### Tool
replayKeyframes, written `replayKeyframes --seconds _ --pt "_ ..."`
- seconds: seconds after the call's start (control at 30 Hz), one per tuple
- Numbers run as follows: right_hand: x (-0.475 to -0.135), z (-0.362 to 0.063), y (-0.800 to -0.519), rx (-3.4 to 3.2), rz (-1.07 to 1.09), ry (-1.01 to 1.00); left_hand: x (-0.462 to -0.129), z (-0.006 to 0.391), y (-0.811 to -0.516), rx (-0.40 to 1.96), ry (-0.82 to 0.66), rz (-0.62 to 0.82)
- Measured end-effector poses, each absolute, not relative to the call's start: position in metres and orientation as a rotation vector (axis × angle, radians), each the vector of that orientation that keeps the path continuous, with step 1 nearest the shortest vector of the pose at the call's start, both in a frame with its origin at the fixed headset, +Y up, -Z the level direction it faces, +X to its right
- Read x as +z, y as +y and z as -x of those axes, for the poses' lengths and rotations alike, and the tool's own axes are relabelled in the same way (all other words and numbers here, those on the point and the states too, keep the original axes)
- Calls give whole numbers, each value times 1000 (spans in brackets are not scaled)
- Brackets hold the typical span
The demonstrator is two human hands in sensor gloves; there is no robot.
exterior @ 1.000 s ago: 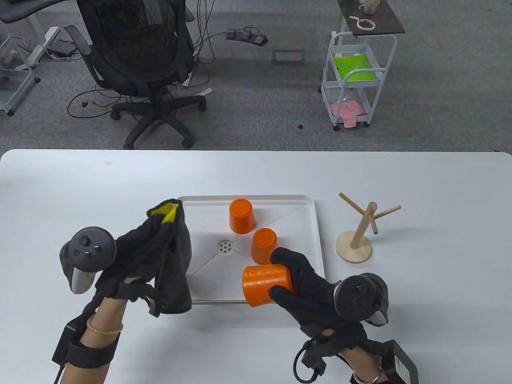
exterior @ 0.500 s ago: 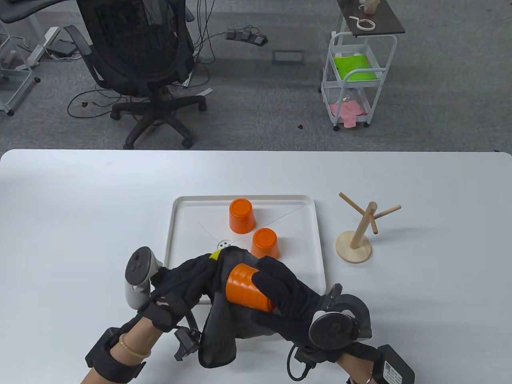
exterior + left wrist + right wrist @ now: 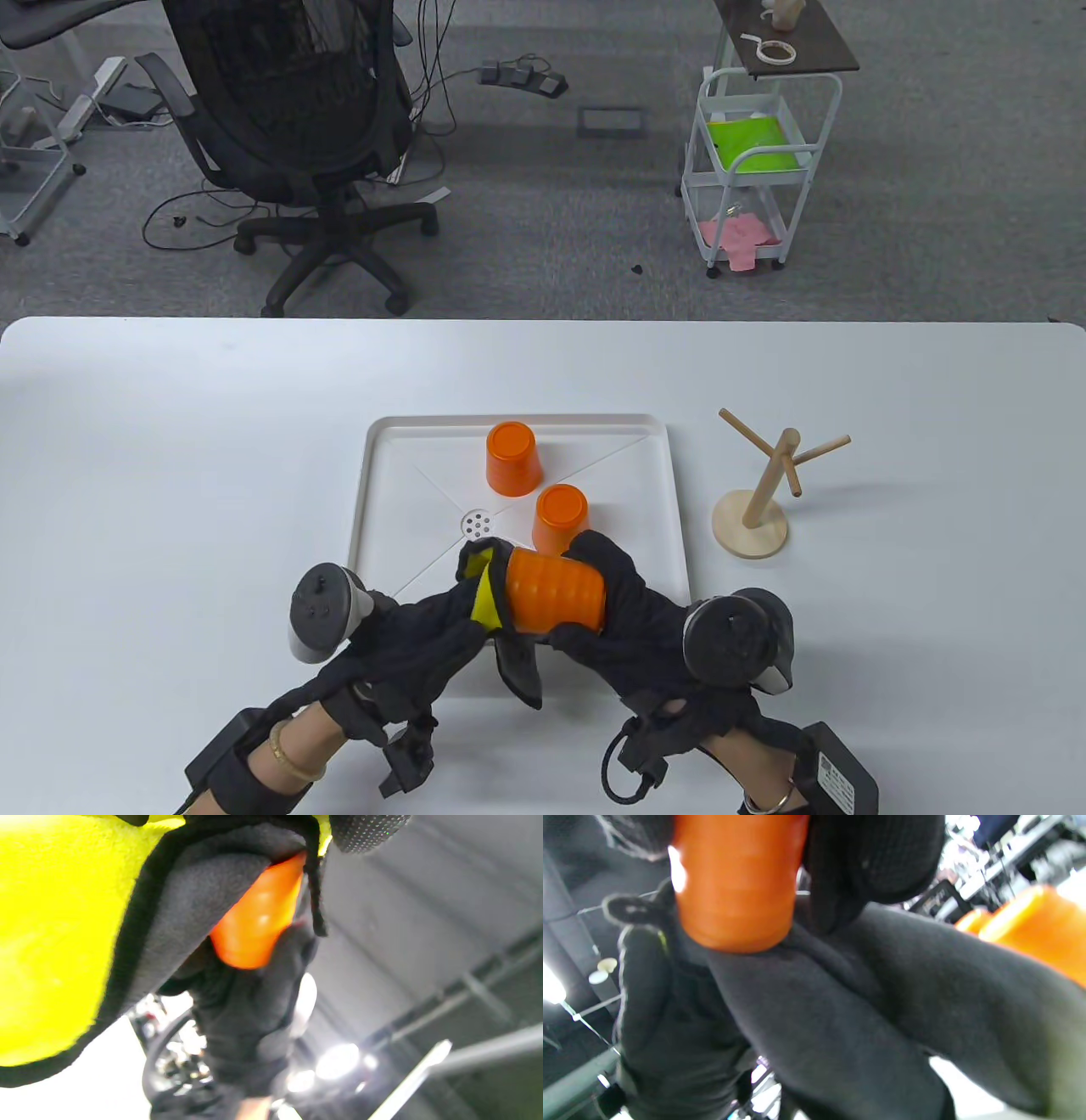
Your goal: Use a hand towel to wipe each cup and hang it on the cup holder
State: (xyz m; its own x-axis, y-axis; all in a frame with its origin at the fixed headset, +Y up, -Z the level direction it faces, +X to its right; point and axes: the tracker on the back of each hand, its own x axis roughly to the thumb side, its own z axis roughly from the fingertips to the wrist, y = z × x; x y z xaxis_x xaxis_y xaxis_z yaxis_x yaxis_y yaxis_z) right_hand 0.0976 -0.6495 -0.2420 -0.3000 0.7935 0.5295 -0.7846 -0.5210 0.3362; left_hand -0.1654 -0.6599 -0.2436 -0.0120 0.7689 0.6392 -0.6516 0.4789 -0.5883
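The right hand (image 3: 632, 624) is clamped around a ribbed orange cup (image 3: 553, 590), held on its side above the white tray's (image 3: 361, 509) near edge. The left hand (image 3: 407, 645) grips the hand towel (image 3: 485, 598) (dark grey, yellow-faced) against the cup's end. The wooden cup holder (image 3: 759, 497) stands right of the tray.

Held cup (image 3: 553, 591): bright orange, faintly ribbed in bands. Two cups standing on the tray, one at the back (image 3: 512, 458) and one nearer (image 3: 560, 516): the same orange, plain. Towel (image 3: 488, 607): dark grey, yellow on one face. Left hand (image 3: 416, 645) and right hand (image 3: 628, 607): black gloves. Tray (image 3: 670, 526): white. Bench (image 3: 170, 424): white. Cup holder (image 3: 764, 501): pale bare wood. Office chair (image 3: 297, 127): black mesh. Floor (image 3: 551, 212): grey carpet.
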Motion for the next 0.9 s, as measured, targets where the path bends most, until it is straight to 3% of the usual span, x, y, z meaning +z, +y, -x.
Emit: replayKeyframes --seconds 0.27,0.37,0.6,0.9 --pt "-255 -93 -671 1833 -691 296 -223 152 -658 463 -1161 -165" --pt "-254 -85 -678 1811 -695 350 -220 147 -661 386 -1159 -183" --pt "-248 -72 -683 1879 -769 309 -235 149 -670 695 -1170 31" --pt "-231 -68 -664 2109 -1012 -28 -255 154 -688 1445 -1097 453"
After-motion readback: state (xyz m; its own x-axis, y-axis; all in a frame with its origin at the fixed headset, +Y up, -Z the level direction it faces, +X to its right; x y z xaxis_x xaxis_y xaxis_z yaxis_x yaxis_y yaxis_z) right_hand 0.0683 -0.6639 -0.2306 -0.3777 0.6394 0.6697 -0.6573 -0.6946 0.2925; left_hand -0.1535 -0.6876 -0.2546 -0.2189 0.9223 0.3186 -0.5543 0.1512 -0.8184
